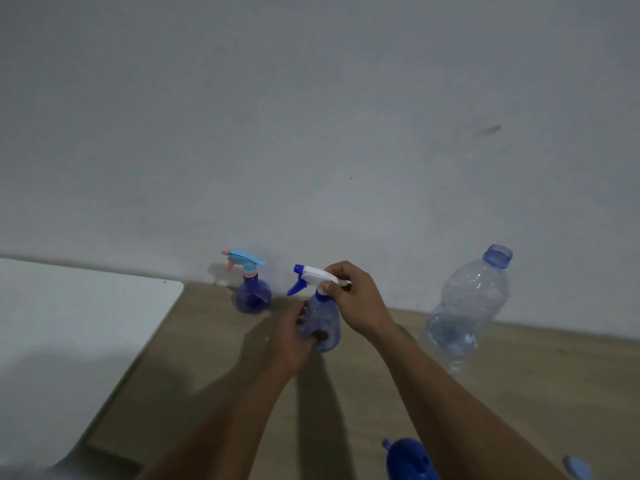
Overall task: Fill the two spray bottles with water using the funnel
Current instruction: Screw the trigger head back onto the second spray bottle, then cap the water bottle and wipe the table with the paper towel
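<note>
wooden table | white panel at left | grey wall behind

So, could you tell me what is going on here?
A person grips the body of a blue spray bottle with the left hand while the right hand pinches its white trigger head. The second spray bottle stands by the wall, an uncapped water bottle to the right, and the blue funnel lies unused nearest the person.

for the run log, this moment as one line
left hand: grips near spray bottle | right hand: pinches its white trigger head | far spray bottle: head on, by wall | water bottle: uncapped | funnel: untouched
</note>
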Motion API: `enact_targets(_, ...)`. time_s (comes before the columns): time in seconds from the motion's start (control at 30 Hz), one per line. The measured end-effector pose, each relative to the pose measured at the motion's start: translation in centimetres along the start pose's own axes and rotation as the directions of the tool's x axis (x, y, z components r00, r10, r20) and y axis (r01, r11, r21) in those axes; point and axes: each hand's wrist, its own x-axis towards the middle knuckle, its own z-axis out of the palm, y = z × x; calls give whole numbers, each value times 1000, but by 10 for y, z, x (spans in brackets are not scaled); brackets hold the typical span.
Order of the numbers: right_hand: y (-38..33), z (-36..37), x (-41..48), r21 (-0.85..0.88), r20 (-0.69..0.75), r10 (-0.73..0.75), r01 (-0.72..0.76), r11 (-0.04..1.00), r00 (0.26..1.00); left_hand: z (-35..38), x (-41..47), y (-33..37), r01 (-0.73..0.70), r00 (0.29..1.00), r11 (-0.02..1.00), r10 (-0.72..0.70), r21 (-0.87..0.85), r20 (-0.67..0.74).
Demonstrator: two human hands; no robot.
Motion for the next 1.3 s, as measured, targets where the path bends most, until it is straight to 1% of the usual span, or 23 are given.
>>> enact_targets(0.03, 5, 4, 8, -7, -8, 9, -9, 1000, 1000, -2, 8, -6, -76, 997, 992, 74, 102, 17)
enact_targets(0.07, 10, 7, 16, -9, -15, 17, -17, 1000, 1000, 1, 17, -6, -107, 994, 987, 104, 116, 33)
enact_targets(0.1, 15, 11, 24, -13, -24, 29, -29, 999, 999, 5, 26, -4, -83, 996, 995, 80, 63, 50)
enact_targets(0.13, 20, 15, 31, -14, -29, 41, -42, 999, 999, 9, 33, -14, -106, 993, 993, 102, 55, 65)
enact_targets(0.2, 26, 22, 43, -16, -38, 59, -60, 998, 998, 7, 46, -25, -124, 992, 990, 123, 72, 13)
enact_targets(0.23, 27, 25, 48, -17, -47, 59, -60, 998, 997, 4, 50, -26, -158, 987, 982, 161, 103, -18)
enact_targets(0.27, 28, 28, 53, -15, -55, 57, -58, 998, 997, 7, 58, -34, -131, 990, 991, 133, 29, -50)
enact_targets(0.3, 27, 30, 57, -16, -65, 57, -58, 998, 996, 15, 70, -42, -67, 993, 989, 53, -129, -110)
enact_targets(0.33, 27, 32, 61, -17, -74, 58, -59, 998, 996, 18, 78, -45, -9, 989, 974, -25, -226, -146)
enact_targets(0.37, 26, 33, 64, -17, -84, 63, -64, 998, 994, 19, 85, -52, -8, 987, 976, -27, -216, -158)
enact_targets(0.4, 27, 34, 67, -16, -94, 67, -69, 998, 993, 18, 89, -55, -24, 989, 994, 8, -110, -145)
enact_targets(0.47, 29, 34, 71, -17, -106, 74, -76, 997, 992, 17, 91, -59, -106, 992, 991, 112, 85, -66)
enact_targets(0.57, 30, 34, 71, -21, -103, 92, -95, 995, 990, 22, 97, -65, -21, 999, 999, 19, -47, -42)
enact_targets(0.6, 29, 33, 70, -19, -94, 104, -106, 994, 990, 21, 95, -62, 30, 999, 990, -33, -140, -23)
enact_targets(0.63, 28, 31, 67, -15, -86, 121, -122, 992, 989, 22, 98, -63, 93, 995, 981, -96, -172, -7)
enact_targets(0.7, 26, 26, 60, -30, -85, 158, -161, 987, 984, 16, 94, -63, 122, 993, 990, -122, -75, 9)
enact_targets(0.77, 24, 21, 49, -110, -90, 179, -188, 976, 980, 8, 82, -60, 88, 996, 996, -87, 13, -21)
enact_targets(0.83, 21, 15, 35, -215, -74, 203, -215, 953, 976, -2, 62, -48, 26, 1000, 998, -25, 65, -6)
enact_targets(0.93, 13, 2, 10, -340, -35, 256, -252, 906, 966, -10, 40, -37, -14, 995, 990, -1, 144, 102)
enact_targets(1.07, 1, -18, -31, -493, -2, 309, -270, 827, 951, -9, 28, -23, -38, 986, 991, 17, 129, 166)
enact_targets(1.2, -5, -46, -77, -554, -7, 388, -327, 766, 921, 2, 13, 16, -107, 962, 990, 80, 93, 261)
enact_targets(1.3, -4, -73, -110, -608, -20, 422, -346, 715, 907, 15, 4, 45, -174, 935, 979, 130, 108, 329)
